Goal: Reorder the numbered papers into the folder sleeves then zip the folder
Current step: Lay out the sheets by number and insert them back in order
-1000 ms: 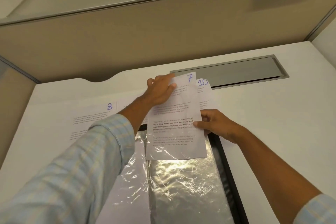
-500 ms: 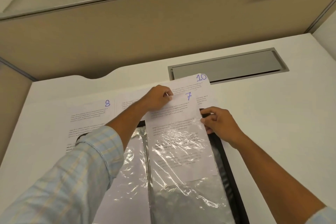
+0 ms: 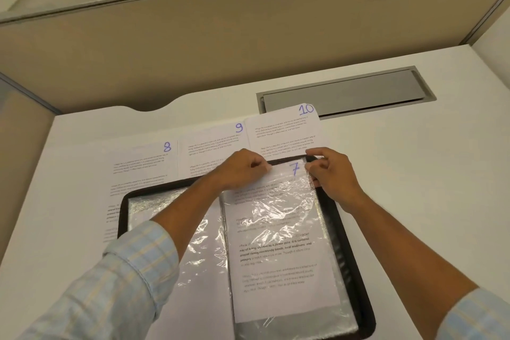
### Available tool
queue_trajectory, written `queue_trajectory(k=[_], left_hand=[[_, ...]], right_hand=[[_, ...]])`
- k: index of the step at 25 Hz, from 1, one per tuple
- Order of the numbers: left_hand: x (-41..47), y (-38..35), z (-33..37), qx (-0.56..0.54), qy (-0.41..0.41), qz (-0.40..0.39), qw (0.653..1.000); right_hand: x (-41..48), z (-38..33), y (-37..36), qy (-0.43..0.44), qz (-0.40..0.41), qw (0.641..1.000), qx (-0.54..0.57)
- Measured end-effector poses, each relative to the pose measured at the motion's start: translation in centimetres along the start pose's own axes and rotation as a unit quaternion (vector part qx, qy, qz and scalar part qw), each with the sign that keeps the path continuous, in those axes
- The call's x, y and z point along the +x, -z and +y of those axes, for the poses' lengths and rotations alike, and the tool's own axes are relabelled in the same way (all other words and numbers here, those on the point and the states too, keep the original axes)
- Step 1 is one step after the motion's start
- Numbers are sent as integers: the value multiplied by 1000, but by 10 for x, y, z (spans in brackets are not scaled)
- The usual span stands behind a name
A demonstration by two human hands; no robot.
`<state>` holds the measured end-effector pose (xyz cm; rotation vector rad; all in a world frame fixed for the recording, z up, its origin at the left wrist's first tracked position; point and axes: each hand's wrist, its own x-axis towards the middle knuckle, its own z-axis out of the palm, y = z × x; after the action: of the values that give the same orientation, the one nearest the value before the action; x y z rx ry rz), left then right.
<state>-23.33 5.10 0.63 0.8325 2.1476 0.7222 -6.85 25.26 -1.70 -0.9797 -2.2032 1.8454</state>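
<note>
Clear plastic is what your right hand (image 3: 331, 174) pinches: thumb and fingers are curled on the top right corner of the right-side sleeve (image 3: 303, 321), holding its mouth. Your left hand (image 3: 242, 170) is curled too, pinching the top edge of paper 7 (image 3: 281, 251) just left of the written number. Paper 7 lies inside that sleeve for most of its length; whether its top strip is under the film, can't tell. Step in hand, by my read: seating sheet 7. A silver gap shows below its bottom edge, so the next move likely calls for a push further down. Keep it square, with the right hand holding the mouth taut so the crinkled film doesn't snag. Paper 8 (image 3: 143, 163) lies on the white desk (image 3: 414, 174) beyond the black zip folder (image 3: 350, 243), paper 9 (image 3: 212, 143) beside it, and paper 10 (image 3: 284, 130) furthest right, its top corner over the grey cable hatch (image 3: 345, 91). Three sheets are left and the zip is not yet closed. In the way: the folder's far edge overlaps the lower parts of 8, 9 and 10, so slide each out, don't lift straight. A beige partition (image 3: 220, 36) stands behind.
</note>
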Motion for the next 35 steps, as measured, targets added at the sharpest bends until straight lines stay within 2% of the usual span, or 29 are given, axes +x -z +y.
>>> queue_trajectory(k=[3,7,11,13,15,17,19,20,23,25,27,30,33,35], left_hand=[[-7,1,-1,-21,-12,-15,1000],[-8,-4,1,26,-10,-65,998],[-13,-11,0,3,6,-42,999],[-17,-18,-2,-19,10,15,1000],[-27,-33,-1,18,25,119,992],[-51,-58,2,61,30,243,968],[-87,-93,7,29,32,315,948],[-105,-113,9,1,43,313,949],[-150,-159,23,-99,93,225,965],[-167,-165,35,-198,116,186,955],[-175,-156,42,-301,130,170,929],[-178,-143,39,-320,156,168,919],[-185,-132,21,-328,186,199,905],[-196,-121,9,-374,203,215,879]], right_hand=[[-1,-3,-2,1,9,1000,-4],[-7,-8,-6,-3,17,1000,-7],[-23,-10,-4,-49,-13,998,21],[-36,-9,-1,-90,-31,995,35],[-54,-4,2,-106,-46,993,12],[-76,6,4,-113,-61,992,-9],[-100,16,4,-130,-71,989,-5],[-112,20,3,-139,-70,988,-3],[-141,19,-2,-151,-90,984,39],[-161,9,-12,-151,-118,976,102],[-178,0,-26,-118,-144,977,103],[-189,10,-48,-53,-164,984,50],[-188,42,-62,36,-97,994,20],[-188,65,-64,124,-52,985,-107]])
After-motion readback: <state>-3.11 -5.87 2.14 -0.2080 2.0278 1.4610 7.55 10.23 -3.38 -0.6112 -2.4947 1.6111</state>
